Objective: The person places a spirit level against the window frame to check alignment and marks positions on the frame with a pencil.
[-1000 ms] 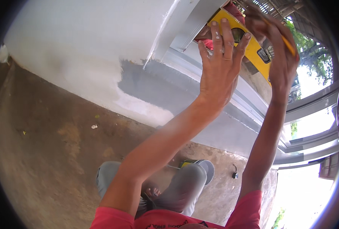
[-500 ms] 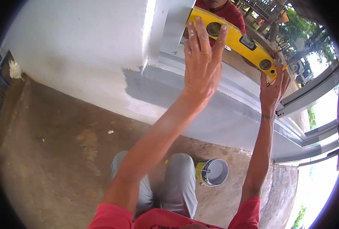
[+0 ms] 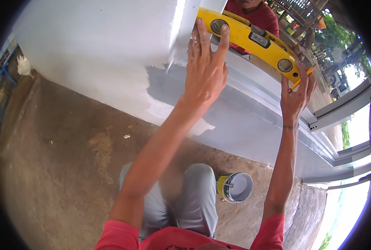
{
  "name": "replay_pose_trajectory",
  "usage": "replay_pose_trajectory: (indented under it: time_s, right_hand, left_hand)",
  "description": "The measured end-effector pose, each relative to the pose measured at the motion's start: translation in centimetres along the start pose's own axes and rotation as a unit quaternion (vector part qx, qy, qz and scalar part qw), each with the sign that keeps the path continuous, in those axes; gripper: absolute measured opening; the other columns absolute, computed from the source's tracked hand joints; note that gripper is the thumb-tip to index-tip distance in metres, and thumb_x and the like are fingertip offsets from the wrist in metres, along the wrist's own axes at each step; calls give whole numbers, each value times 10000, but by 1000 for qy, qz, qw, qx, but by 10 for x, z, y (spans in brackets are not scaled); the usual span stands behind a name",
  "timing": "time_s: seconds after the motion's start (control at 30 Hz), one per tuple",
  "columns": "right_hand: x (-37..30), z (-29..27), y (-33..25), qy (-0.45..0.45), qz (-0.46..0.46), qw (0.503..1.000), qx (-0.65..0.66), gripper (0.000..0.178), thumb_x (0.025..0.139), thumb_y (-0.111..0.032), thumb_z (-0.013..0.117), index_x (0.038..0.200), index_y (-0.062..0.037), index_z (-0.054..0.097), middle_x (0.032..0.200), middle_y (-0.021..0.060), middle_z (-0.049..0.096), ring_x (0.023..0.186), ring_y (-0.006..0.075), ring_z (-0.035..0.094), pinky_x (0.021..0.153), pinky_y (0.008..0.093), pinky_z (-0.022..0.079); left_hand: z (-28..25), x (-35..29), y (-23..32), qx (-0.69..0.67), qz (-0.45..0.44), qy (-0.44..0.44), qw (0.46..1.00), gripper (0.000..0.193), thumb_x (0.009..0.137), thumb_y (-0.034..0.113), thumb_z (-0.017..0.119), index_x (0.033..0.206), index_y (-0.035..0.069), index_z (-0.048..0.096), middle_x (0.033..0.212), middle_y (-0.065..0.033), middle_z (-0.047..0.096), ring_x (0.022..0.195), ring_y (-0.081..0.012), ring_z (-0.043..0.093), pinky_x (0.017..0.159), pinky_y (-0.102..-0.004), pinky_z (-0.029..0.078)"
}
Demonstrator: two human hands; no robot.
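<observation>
A yellow spirit level (image 3: 239, 35) with round and rectangular vials is held tilted against the glass of a window, its right end lower in the picture. My left hand (image 3: 204, 73) lies with fingers stretched and spread on its left part, the thumb apart from it. At the other end, my right hand (image 3: 294, 93) has its fingertips on the level's end and bent fingers around a yellow-orange pencil (image 3: 303, 79). The level's left end overlaps the upright window frame. A reflection of the level shows in the glass behind it.
Below the window, the wall (image 3: 243, 125) is partly painted grey. An open bucket (image 3: 221, 183) of grey paint stands on the floor beside my right knee. Grey sill rails (image 3: 269, 93) run under the level. A white bird (image 3: 24, 66) is at the far left.
The level has shifted left along the window, so its left end now covers part of the upright frame. Both hands have moved with it. More of the pencil shows, and the view has shifted slightly.
</observation>
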State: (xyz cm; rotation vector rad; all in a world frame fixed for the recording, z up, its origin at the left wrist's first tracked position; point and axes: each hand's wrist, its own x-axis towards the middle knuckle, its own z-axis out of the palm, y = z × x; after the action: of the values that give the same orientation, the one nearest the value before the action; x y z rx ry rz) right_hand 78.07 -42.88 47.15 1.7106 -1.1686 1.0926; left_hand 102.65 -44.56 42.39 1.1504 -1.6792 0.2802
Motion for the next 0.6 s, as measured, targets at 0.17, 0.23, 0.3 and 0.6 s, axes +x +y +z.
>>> replay_pose_trajectory:
  time_s: [0.17,0.23,0.3,0.6]
  right_hand:
    - [2,5,2,-6,28,1000,0,572,747,-52,820,1271,-148,611,1230,82,559,1176,301,497,1015,426,446]
    - [4,6,2,-2,34,999,0,572,747,-60,822,1272,-147,611,1226,85,563,1180,300,500,1017,427,445]
    - [8,5,3,1,39,999,-1,573,747,-68,824,1273,-147,611,1223,88,567,1183,300,503,1018,428,443]
    - [11,6,3,-7,24,999,-32,547,815,-167,804,1311,-134,576,1290,109,562,1249,291,511,1066,450,431]
  left_hand:
    - [0,4,0,2,-1,13,1000,839,828,90,714,1541,118,272,1541,-401,74,1394,-584,233,1078,-529,420]
    - [1,8,-1,-5,8,26,1000,840,828,86,711,1541,117,268,1542,-400,73,1397,-579,235,1074,-528,427]
    - [2,12,-1,-27,12,33,999,844,823,74,706,1543,145,271,1550,-389,74,1399,-576,233,1074,-523,428]
    - [-14,19,-3,-73,11,32,997,836,852,-11,647,1561,120,226,1507,-369,196,1379,-512,322,1079,-542,398]
